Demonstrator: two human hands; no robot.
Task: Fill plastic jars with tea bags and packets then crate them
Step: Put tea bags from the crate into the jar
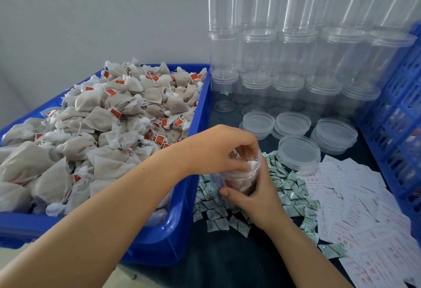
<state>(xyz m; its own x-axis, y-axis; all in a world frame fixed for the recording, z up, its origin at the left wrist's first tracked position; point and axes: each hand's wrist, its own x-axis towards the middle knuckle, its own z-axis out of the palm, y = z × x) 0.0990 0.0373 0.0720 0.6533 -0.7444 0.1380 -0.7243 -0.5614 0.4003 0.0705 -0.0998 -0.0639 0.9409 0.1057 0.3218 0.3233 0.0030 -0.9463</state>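
Gripping jar (245, 179) low on dark tabletop (227, 262): right hand (255, 198), fingers wrapped round wall. Left hand (218, 148) over jar mouth, fingertips pinching tea bag (251, 164) inside. Green-white packets (218, 218) under jar; white slips (364, 208) right. Blue tub (177, 226) left, heaped tea bags (102, 128). Behind: lids (298, 151), stacked empty jars (296, 52), blue crate (401, 114), grey wall (91, 14).

We see a clear plastic jar (245, 179) tilted, partly filled with tea bags, lying over a scatter of small green-and-white packets (289, 193) on the dark tabletop (227, 262). Beige tea bags (95, 128) with red tags heap in a blue bin (180, 224) at left. Empty jars (296, 43) stand stacked behind, lids (292, 122) before them.
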